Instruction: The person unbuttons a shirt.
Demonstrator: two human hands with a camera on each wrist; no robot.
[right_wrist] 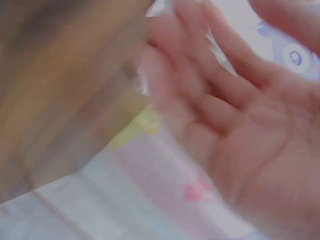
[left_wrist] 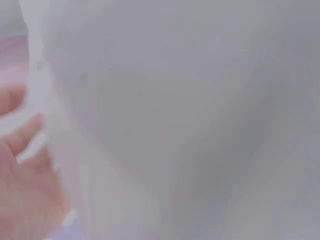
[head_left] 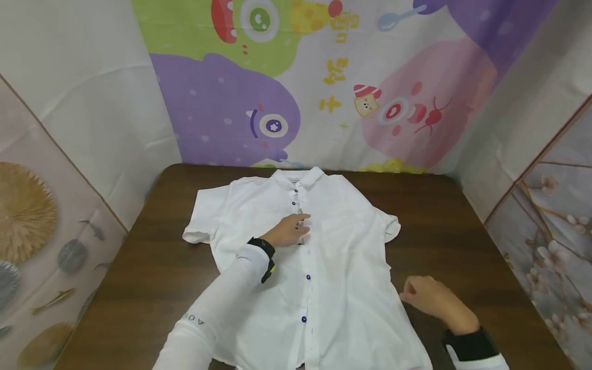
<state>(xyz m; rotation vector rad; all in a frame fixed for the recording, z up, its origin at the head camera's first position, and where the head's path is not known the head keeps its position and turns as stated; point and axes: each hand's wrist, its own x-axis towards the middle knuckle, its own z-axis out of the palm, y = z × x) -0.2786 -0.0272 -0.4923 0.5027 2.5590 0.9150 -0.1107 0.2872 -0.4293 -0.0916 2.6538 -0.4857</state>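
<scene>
A white short-sleeved shirt (head_left: 342,257) with dark blue buttons lies spread front-up on a dark wooden table (head_left: 462,231), collar at the far side. My left hand (head_left: 289,229) rests flat on the button placket at chest height, fingers straight. My right hand (head_left: 427,295) sits on the table at the shirt's right edge, fingers loosely bent and tips by the fabric, gripping nothing. The blurred left wrist view shows white cloth (left_wrist: 190,125) and the left hand (left_wrist: 25,185) at its side. In the right wrist view the right hand (right_wrist: 250,125) shows a bare palm with relaxed fingers.
A cartoon-monster cloth backdrop (head_left: 324,87) hangs behind the table. Patterned panels stand at the left (head_left: 41,231) and right (head_left: 550,216). Bare wood shows on both sides of the shirt.
</scene>
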